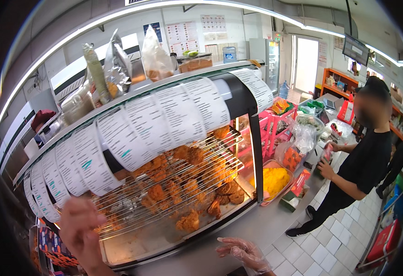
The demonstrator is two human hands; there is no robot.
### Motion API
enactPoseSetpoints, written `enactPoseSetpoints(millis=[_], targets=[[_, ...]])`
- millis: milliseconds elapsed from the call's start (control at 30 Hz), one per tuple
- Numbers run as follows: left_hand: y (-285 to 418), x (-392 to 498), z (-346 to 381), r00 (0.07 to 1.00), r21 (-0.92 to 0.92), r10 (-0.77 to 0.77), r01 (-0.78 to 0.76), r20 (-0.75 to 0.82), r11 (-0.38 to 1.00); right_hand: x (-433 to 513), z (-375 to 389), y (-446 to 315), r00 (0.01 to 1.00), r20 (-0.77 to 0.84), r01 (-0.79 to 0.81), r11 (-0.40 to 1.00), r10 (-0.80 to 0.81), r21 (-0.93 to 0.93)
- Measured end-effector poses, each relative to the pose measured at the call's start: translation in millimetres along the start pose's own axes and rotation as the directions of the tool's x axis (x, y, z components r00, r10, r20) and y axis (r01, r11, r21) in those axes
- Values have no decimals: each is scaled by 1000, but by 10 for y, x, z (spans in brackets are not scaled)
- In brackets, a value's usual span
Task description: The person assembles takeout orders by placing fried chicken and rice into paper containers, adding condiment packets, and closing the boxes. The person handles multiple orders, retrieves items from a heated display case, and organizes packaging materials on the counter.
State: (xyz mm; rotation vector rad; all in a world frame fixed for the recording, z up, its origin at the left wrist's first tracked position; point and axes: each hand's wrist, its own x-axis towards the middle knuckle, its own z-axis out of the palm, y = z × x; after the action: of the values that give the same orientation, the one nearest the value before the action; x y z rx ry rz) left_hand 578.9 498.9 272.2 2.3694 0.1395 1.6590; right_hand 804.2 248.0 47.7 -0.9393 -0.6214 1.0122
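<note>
A heated display cabinet stands before me, with pieces of fried chicken (pixel 187 220) on its metal tray and more on the wire rack (pixel 184 172) above. Long printed paper slips (pixel 163 120) hang over the cabinet's top edge. My left hand (pixel 80 224), bare and slightly blurred, is raised at the cabinet's left side near the slips, fingers curled; whether it holds anything cannot be told. My right hand (pixel 241 253), in a clear plastic glove, is low in front of the cabinet's lower edge, fingers apart and holding nothing.
Right of the cabinet, a tub of yellow food (pixel 273 181) and an open green and red box (pixel 294 193) stand on the steel counter. A person in black (pixel 363 155) stands beyond, holding a package. Bags and a container (pixel 196 62) rest on the cabinet top.
</note>
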Motion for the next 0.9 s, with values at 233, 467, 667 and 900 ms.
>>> enactPoseSetpoints(millis=[233,467,667,900], targets=[[231,1254,1315,987,54,81,-89,141,995,53,-871,-127,997,-70,6,999,-9,-46],[-212,2168,2075,912,303,100,-234,398,924,267,-1231,-216,994,-107,11,995,-21,-95],[-478,2370,2552,825,546,-289,-28,485,837,446,-1283,-225,998,-14,54,994,-56,-94],[-593,2518,2689,734,532,-353,-14,580,846,542,-1383,-269,997,-11,75,996,-75,-52]])
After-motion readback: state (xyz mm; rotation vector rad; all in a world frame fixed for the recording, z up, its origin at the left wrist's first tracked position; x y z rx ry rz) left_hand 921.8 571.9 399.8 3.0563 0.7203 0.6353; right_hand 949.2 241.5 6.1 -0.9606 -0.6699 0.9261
